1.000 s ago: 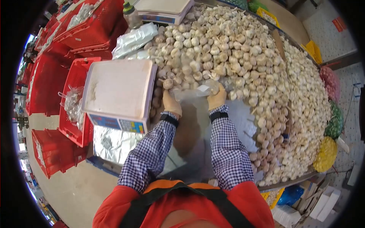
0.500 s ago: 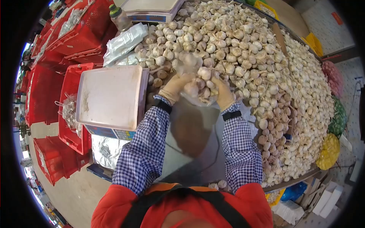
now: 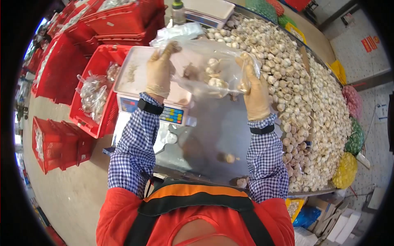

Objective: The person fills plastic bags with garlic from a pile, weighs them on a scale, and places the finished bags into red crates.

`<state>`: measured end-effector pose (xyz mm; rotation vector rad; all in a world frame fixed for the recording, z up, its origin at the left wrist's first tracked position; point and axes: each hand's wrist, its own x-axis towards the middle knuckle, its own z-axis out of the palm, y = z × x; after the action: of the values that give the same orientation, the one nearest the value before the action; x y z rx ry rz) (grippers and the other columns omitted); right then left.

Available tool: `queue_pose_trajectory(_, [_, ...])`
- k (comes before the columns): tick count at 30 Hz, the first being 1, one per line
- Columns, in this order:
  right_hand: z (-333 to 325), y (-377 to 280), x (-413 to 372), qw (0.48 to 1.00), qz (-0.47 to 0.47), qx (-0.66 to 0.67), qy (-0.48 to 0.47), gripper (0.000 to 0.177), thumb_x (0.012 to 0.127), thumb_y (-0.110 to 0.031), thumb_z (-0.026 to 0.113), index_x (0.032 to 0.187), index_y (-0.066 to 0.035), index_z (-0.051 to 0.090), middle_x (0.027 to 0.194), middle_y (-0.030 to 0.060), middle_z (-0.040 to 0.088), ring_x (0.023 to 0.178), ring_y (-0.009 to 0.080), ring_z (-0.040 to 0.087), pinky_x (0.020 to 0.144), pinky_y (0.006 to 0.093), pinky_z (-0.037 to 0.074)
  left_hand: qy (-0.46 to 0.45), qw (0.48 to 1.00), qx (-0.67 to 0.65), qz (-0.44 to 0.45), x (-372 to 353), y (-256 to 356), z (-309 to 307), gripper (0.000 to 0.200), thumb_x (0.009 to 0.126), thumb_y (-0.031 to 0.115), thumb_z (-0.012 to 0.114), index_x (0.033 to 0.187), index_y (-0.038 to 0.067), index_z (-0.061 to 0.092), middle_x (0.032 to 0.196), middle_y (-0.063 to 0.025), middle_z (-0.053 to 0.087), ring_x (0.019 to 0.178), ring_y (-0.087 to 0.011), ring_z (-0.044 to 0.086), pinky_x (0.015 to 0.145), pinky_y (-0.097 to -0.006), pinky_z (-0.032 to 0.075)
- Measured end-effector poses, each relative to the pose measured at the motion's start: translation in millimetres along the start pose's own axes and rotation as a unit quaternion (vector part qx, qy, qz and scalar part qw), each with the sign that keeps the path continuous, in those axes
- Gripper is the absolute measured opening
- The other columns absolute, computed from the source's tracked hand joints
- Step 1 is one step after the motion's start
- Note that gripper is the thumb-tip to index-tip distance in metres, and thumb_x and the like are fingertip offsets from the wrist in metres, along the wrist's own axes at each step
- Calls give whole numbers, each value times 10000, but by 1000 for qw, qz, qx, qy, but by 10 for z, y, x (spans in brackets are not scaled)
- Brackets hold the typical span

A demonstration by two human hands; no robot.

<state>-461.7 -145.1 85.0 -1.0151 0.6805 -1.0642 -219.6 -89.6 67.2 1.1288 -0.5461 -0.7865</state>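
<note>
A clear plastic bag (image 3: 193, 84) with several garlic bulbs (image 3: 213, 74) inside is stretched between my gloved hands. My left hand (image 3: 161, 69), raised over the near scale (image 3: 135, 63), pinches the bag's left side. On the other side, my right hand (image 3: 255, 88) grips the bag's right edge, close to the heap of loose garlic (image 3: 283, 61). Below the bag, a single bulb (image 3: 230, 158) lies on the metal table (image 3: 205, 135). The scale's keypad (image 3: 172, 115) shows under my left wrist.
Left of the scale stands a red crate (image 3: 78, 108) holding filled bags (image 3: 93, 92). More red crates (image 3: 61, 141) stack behind and below it. A second scale (image 3: 209, 10), a bottle (image 3: 177, 12) and folded plastic bags (image 3: 180, 32) sit at the back. Net sacks (image 3: 344, 170) line the right.
My hands have moved apart, the left one up and over the scale, the right one rightward. The bag of garlic is now stretched between them. The camera view has shifted.
</note>
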Motion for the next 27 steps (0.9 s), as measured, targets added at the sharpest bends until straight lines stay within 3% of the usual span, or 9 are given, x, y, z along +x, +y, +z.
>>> queue_pose_trajectory(6, [394,827,271,992,108,-66,6,372,969,-236,502,1257,-2,524,1148,72,632,930,97,582,753,228,480,67,990,37,116,256,64,-922,160,926,139,565,1031,66,662,780,46,640,483,-3,374,422,-179,281])
queue_pose_trajectory(11, [232,1038,-462,972,132,-190,-39,376,927,-211,557,1244,-11,531,1222,89,582,1015,148,582,822,308,491,47,957,284,-30,194,-27,-1683,305,905,169,584,1185,49,591,918,-13,654,587,-56,529,484,-205,427])
queue_pose_trajectory(13, [-197,1208,-975,888,38,-449,-93,456,857,-293,639,1226,-43,545,1164,125,597,1035,226,597,885,334,470,16,965,262,-4,116,-25,-1779,341,896,170,597,1212,44,571,1003,-45,641,675,-77,561,557,-214,459])
queue_pose_trajectory(14, [-402,1176,-1295,775,45,-615,-142,548,792,-359,694,1222,-53,545,1182,158,577,1062,293,578,910,385,457,-15,970,242,24,84,-24,-1829,380,888,171,610,1239,39,552,1087,-76,627,762,-97,593,630,-224,491])
queue_pose_trajectory(15, [-491,1141,-1641,699,120,-687,-156,642,723,-445,733,1204,-61,552,1133,168,580,1031,334,578,918,409,453,-64,963,260,16,82,31,-1881,457,879,176,632,1283,8,501,1216,-127,565,926,-137,585,788,-259,494])
queue_pose_trajectory(19, [-556,1169,-2619,563,381,-721,-133,563,712,-419,716,1116,-56,564,1069,200,604,1021,369,583,869,439,476,-75,967,242,24,-11,229,-1813,553,884,201,645,1302,-83,419,1276,-180,517,1056,-183,557,897,-284,457])
queue_pose_trajectory(22, [-600,1405,-2850,610,388,-682,-115,525,712,-400,705,1072,-45,562,1054,199,611,988,386,589,858,449,479,-66,977,200,38,-7,279,-1810,548,886,217,645,1290,-82,428,1274,-188,517,1100,-202,545,932,-284,433])
queue_pose_trajectory(25, [-401,1448,-2535,747,132,-624,-186,358,786,-234,683,1069,-55,558,994,158,615,876,322,617,767,368,514,-63,984,165,28,22,370,-1785,561,893,253,637,1285,-88,425,1261,-198,523,1145,-221,523,976,-293,403])
queue_pose_trajectory(27, [643,798,-1862,822,54,-560,-89,351,806,-154,689,1116,-62,555,961,117,603,836,239,612,738,315,505,-72,984,157,40,49,429,-1765,615,878,316,651,1282,-89,424,1253,-205,526,1149,-234,520,982,-313,403])
